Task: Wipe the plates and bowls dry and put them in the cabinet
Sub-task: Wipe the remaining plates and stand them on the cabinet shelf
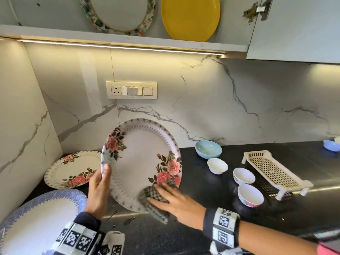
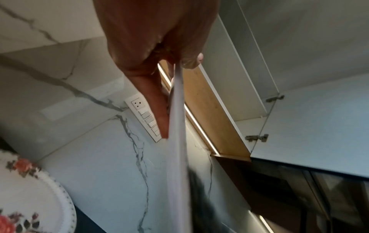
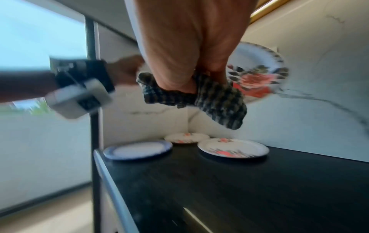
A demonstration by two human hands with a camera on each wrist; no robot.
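A white plate with pink roses [image 1: 141, 162] is held tilted above the black counter [image 1: 211, 227]. My left hand [image 1: 103, 177] grips its left rim, thumb on the face; in the left wrist view the plate [image 2: 177, 141] shows edge-on, pinched by that hand [image 2: 155, 78]. My right hand [image 1: 161, 196] presses a dark checked cloth [image 1: 152, 196] on the plate's lower right part. In the right wrist view my right hand's [image 3: 199, 71] fingers curl round the bunched cloth [image 3: 215, 94] in front of the plate [image 3: 259, 66].
A second rose plate [image 1: 71, 170] and a blue-rimmed plate [image 1: 36, 218] lie at the left. A light blue bowl [image 1: 208, 149], three white bowls [image 1: 217, 165] and a cream rack [image 1: 274, 170] stand at the right. The cabinet shelf holds a floral plate [image 1: 117, 15] and a yellow plate [image 1: 190, 17]; its door [image 1: 294, 28] is open.
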